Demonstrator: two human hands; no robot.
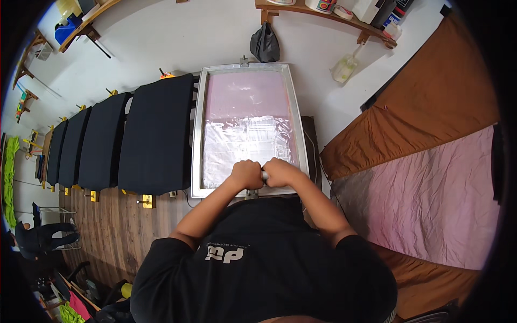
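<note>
My left hand (246, 175) and my right hand (282, 173) are closed in fists side by side at the near end of a screen printing frame (197, 134). Between them shows a small part of a pale, rounded, bar-like object (265, 175); both hands grip it, and the fingers hide the rest. The frame has a metal rim and a pinkish mesh (245, 89) at its far part. Shiny, wrinkled clear film (242, 137) covers the mesh's nearer part and reaches up to my hands. A clamp (244, 62) stands at the frame's far edge.
Several black-covered boards (156, 134) line up to the left, with yellow clamps (147, 201) at their ends. Brown and pink cloth (409, 188) hangs at the right. Shelves (334, 16) and a dark bag (265, 44) are on the wall. A person (43, 237) is at far left.
</note>
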